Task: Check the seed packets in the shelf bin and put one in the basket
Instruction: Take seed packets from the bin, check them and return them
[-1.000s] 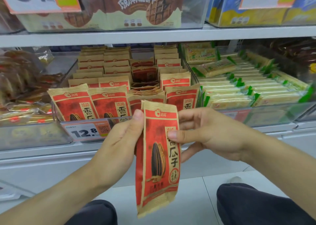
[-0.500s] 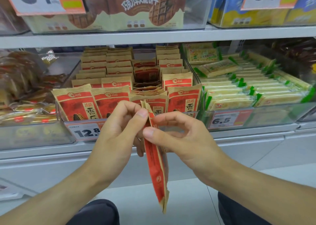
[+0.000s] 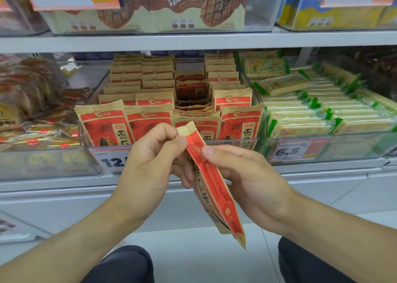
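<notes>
We hold one seed packet (image 3: 214, 186) in front of the shelf bin (image 3: 150, 145), between both hands and clear of the bin's front wall. Our left hand (image 3: 150, 164) pinches its upper part, thumb against the red side just below the tan top seal, the other fingers curled behind. Our right hand (image 3: 242, 175) grips its middle from the other side, thumb laid across the red face. The packet is turned nearly edge-on, tilted so its bottom corner hangs low toward the right, over the pale floor (image 3: 204, 261).

The packets still in the bin (image 3: 103, 126) stand in rows, tan and red, with Chinese characters and a dark seed drawn on the front. The price tag (image 3: 111, 160) on the bin's front reads "12", the rest hidden behind our left hand. The neighbouring bin's tag (image 3: 290, 151) reads "6.5", below green-edged cracker packs (image 3: 300, 126).
</notes>
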Demonstrator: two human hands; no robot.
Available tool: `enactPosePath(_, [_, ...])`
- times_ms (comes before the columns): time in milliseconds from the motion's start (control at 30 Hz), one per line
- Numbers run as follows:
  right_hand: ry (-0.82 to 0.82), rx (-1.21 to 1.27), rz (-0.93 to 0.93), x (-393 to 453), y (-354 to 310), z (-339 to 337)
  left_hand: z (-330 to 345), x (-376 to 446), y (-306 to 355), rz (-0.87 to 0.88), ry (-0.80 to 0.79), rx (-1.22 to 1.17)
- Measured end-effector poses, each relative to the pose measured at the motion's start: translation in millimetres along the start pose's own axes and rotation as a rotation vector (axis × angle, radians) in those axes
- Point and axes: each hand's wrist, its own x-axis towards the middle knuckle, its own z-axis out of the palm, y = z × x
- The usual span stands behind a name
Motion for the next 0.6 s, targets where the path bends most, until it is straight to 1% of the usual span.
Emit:
enactPosePath(67, [-0.057,0.007,-0.02,2,1,-3,0,0,2,0.017,0.026,-0.008])
enactPosePath(100, [-0.086,-0.038,-0.046,3,1,-6,0,0,3,0.024,0.055,-0.022])
enactPosePath(167, [-0.123,-0.259,-0.093,4,-3,-12,-2,1,3,0.035,0.12,-0.041])
enactPosePath(233, [-0.157,-0.442,-0.051,4,-10,-17,-3,1,1,0.048,0.169,-0.043])
enactPosePath(300, [-0.19,-0.484,0.007,4,-18,-20,-2,1,1,0.06,0.201,-0.038])
enactPosePath(367, [-0.171,-0.489,0.02,5,-22,-21,-1,0,0,0.07,0.196,-0.035])
enactPosePath(467, [-0.14,-0.477,0.01,6,-23,-25,-4,-2,-2,0.048,0.111,-0.04])
enactPosePath(600, [-0.137,-0.36,-0.014,7,-26,-29,-5,-9,-5,0.015,-0.102,0.052])
